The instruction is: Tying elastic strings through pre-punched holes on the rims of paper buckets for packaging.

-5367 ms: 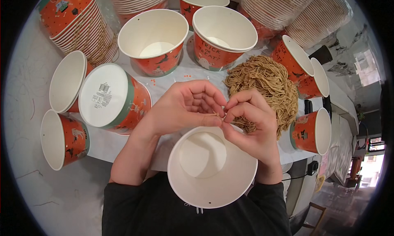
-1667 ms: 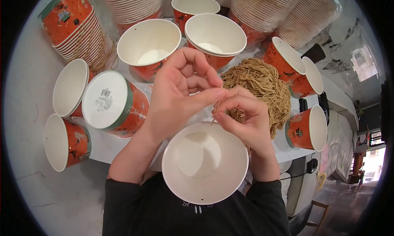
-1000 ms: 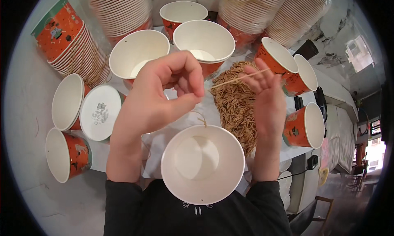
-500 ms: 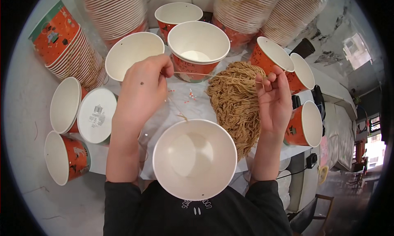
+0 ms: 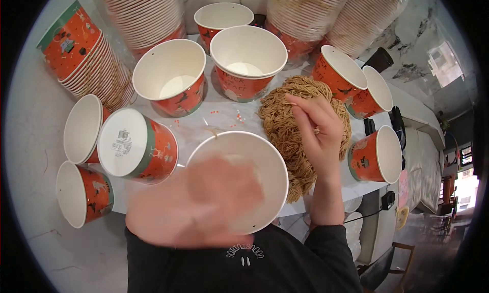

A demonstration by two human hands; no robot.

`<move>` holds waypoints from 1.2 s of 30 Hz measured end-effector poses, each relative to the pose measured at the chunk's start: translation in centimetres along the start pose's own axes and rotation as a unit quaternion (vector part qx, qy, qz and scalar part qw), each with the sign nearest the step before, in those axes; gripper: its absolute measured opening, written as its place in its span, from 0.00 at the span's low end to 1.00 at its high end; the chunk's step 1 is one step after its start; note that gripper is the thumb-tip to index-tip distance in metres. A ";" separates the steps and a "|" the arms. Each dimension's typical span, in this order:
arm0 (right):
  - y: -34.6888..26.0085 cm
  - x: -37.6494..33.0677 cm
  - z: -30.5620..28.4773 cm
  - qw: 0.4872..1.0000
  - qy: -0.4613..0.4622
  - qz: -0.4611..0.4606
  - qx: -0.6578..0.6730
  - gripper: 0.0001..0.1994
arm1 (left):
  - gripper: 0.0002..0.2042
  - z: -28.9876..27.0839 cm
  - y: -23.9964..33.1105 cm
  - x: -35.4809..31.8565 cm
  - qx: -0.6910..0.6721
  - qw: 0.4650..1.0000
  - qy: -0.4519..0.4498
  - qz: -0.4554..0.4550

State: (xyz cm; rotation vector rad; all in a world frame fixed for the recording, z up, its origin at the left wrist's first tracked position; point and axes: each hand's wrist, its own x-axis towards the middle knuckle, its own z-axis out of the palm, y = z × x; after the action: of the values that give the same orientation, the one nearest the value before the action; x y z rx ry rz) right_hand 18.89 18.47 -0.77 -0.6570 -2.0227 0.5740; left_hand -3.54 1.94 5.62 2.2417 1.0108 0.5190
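White tabletop (image 5: 224, 112) crowded with orange paper cups (image 5: 175, 84).
Left hand (image 5: 219, 201), now lowered and blurred, grip unreadable, covers white bowl (image 5: 270, 163); right hand (image 5: 318, 132), fingers loosely open, rests on string bundle (image 5: 282, 125).

Left hand (image 5: 214, 201) is motion-blurred over the white bowl (image 5: 265, 160); its grip is indeterminable. Right hand (image 5: 318, 132) hides part of the noodle pile (image 5: 280, 120).

Right hand (image 5: 321, 135) on noodle pile (image 5: 285, 125); left hand (image 5: 219, 196) blurred over bowl (image 5: 265, 160).
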 end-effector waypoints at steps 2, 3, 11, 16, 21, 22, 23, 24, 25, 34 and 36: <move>0.8 0.2 0.3 0.999 -0.004 -0.025 -0.024 0.12 | 0.26 1.8 1.8 1.0 0.085 0.983 -0.165 0.007; 0.8 0.5 0.0 0.998 0.007 -0.047 -0.038 0.13 | 0.28 2.6 3.4 0.9 0.153 0.965 -0.213 -0.025; -1.7 0.3 -1.4 0.988 0.091 -0.109 -0.055 0.11 | 0.18 1.5 0.2 2.8 0.106 0.987 -0.106 -0.056; -4.5 -0.4 -1.7 0.968 0.042 -0.236 -0.074 0.19 | 0.15 0.7 -1.8 2.9 -0.114 0.962 0.219 -0.115; -4.4 -0.7 -0.7 0.964 -0.018 -0.232 -0.127 0.20 | 0.15 -1.0 -1.9 2.6 -0.243 0.932 0.217 -0.160; -4.6 -0.6 -0.5 0.964 -0.025 -0.231 -0.131 0.18 | 0.16 -1.1 -1.9 2.4 -0.250 0.928 0.214 -0.173; -4.6 -0.6 -0.3 0.964 -0.025 -0.231 -0.129 0.18 | 0.16 -1.2 -1.9 2.3 -0.257 0.925 0.210 -0.186; -4.7 -0.8 -0.2 0.966 -0.030 -0.223 -0.130 0.16 | 0.16 -1.2 -1.9 2.3 -0.259 0.925 0.209 -0.185; -4.7 -0.9 -0.1 0.967 -0.034 -0.214 -0.131 0.15 | 0.17 -1.1 -2.0 2.5 -0.266 0.921 0.212 -0.189; -5.7 -1.6 -0.5 0.972 -0.040 -0.162 -0.168 0.11 | 0.20 -0.9 -2.0 2.8 -0.302 0.913 0.196 -0.193; -5.5 -1.8 -0.5 0.970 -0.036 -0.166 -0.172 0.11 | 0.20 -0.8 -2.0 3.0 -0.309 0.911 0.195 -0.190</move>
State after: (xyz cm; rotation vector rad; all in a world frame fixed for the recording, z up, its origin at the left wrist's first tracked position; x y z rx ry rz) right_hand 18.85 13.25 1.81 -0.4832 -2.2607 0.0483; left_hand -3.15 5.52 5.14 1.3662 1.2267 0.9740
